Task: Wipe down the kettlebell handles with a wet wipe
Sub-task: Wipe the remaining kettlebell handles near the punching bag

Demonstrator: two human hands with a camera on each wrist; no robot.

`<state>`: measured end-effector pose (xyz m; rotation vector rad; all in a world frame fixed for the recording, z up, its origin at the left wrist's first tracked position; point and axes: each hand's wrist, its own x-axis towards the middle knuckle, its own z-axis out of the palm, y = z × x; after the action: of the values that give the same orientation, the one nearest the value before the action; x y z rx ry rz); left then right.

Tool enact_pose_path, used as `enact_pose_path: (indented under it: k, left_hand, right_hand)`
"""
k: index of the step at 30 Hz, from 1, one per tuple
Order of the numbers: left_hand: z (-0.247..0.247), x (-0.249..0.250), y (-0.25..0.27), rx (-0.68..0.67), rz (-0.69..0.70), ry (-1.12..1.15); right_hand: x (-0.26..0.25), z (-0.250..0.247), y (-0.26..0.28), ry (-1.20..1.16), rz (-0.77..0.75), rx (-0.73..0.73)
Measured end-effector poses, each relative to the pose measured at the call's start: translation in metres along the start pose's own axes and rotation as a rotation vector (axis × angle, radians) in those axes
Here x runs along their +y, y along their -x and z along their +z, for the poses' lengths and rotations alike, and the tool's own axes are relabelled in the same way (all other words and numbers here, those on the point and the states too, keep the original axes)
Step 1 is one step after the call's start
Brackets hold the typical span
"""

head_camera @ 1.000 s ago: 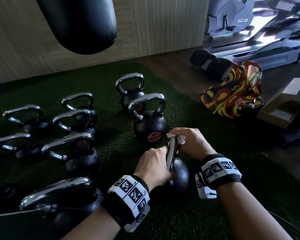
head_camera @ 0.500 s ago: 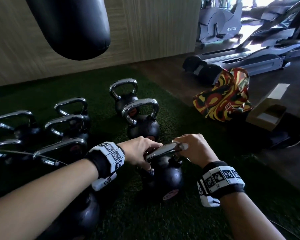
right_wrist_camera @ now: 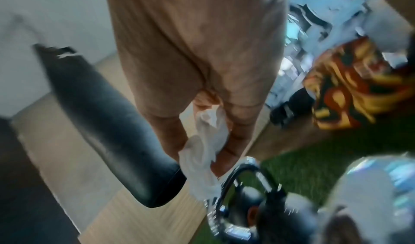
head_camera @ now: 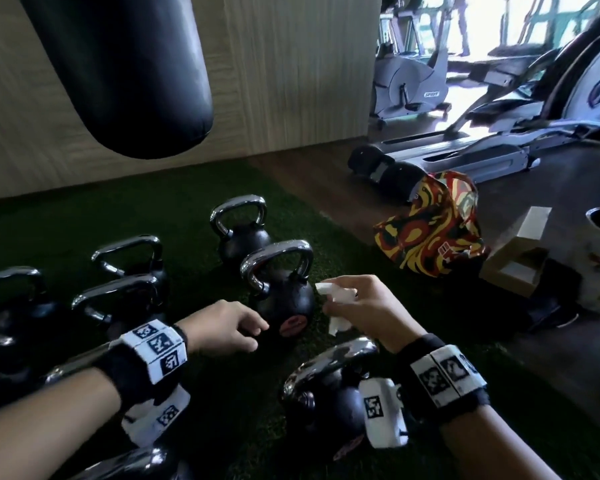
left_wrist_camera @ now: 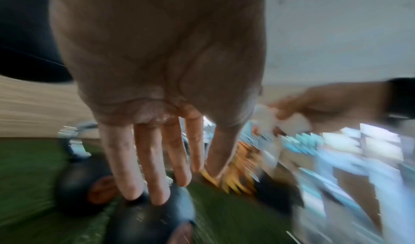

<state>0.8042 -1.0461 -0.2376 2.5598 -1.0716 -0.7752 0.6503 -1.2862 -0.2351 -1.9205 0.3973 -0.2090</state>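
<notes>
With the right hand [head_camera: 364,308] pinching the wet wipe [head_camera: 338,308] just beside the middle kettlebell [head_camera: 283,284] (left hand [head_camera: 227,327] loose-fingered, empty), wrap the wipe fully around its chrome handle [head_camera: 278,252] while steadying the bell.

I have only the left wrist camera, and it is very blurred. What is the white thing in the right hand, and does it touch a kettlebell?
Observer: In the head view the right hand grips a crumpled wet wipe in the air. It is beside the handle of the red-label kettlebell and does not touch it.
Operator: Does the left hand hold that kettlebell?
Observer: No. It holds nothing and hovers close to the black body. I cannot tell whether it touches.
Operator: Is another kettlebell near the right hand?
Observer: Yes, the near kettlebell stands under the right wrist, and no hand is on its chrome grip.
</notes>
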Motion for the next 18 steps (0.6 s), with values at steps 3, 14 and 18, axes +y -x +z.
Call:
enact_pose_path:
  k: [3, 14, 18]
  left_hand:
    - [0.008, -0.03, -0.03, 0.427, -0.145, 0.32]
    - [0.062, -0.045, -0.172, 0.691, -0.401, 0.941]
    - [0.074, -0.049, -0.182, 0.698, -0.375, 0.918]
  right_hand:
    - [-0.02, 0.006, -0.031, -0.342, 0.113, -0.184]
    - [-0.05, -0.009, -0.124, 0.085, 0.063, -0.206]
    - [-0.056, -0.02, -0.139, 0.341, 0.059, -0.159]
